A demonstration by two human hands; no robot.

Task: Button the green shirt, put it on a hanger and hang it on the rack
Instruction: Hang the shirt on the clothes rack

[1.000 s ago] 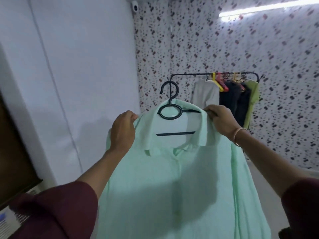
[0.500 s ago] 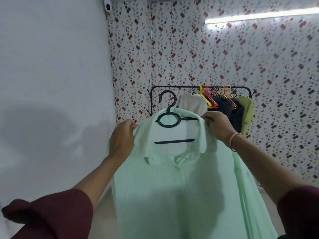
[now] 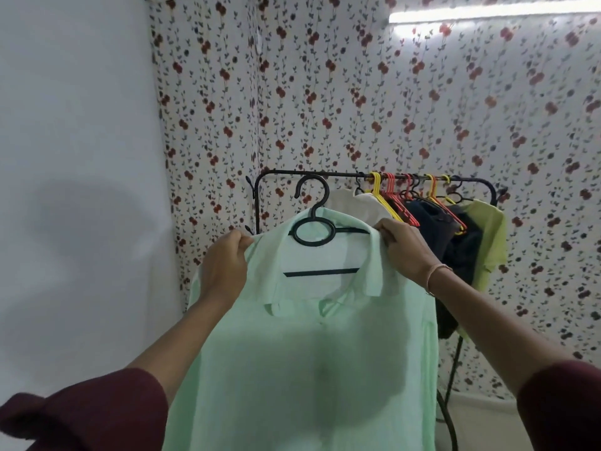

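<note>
A pale mint-green collared shirt (image 3: 292, 369) hung in the air on a black plastic hanger (image 3: 313, 234) with a ring under its hook, held up in front of a black metal rack (image 3: 292, 173) that stood against the flowered wallpaper (image 3: 325, 92). The shirt's front lay closed below the collar, and its lower part ran out of view at the bottom edge. The left hand (image 3: 224, 265) gripped the shirt's left shoulder, fingers curled and clamped on the cloth beside the collar. The right hand (image 3: 406, 252), a thin bangle (image 3: 435, 278) on its wrist, pinched the right shoulder where the hanger's arm ran under the cloth, fingers bent together on it. The hanger's hook showed just below the left end of the rack's top rail and was not over it; how far in front of the rail it was could not be told. Toward the rail's right end hung a cream shirt (image 3: 351, 206), dark garments (image 3: 432, 222) and a yellow-green top (image 3: 487, 236) on yellow and red hangers (image 3: 379, 190), crowded close together. A lit tube light (image 3: 487, 11) ran along the wall above, a plain white wall (image 3: 81, 157) stood at the left, and maroon sleeves (image 3: 97, 415) covered both upper arms.
</note>
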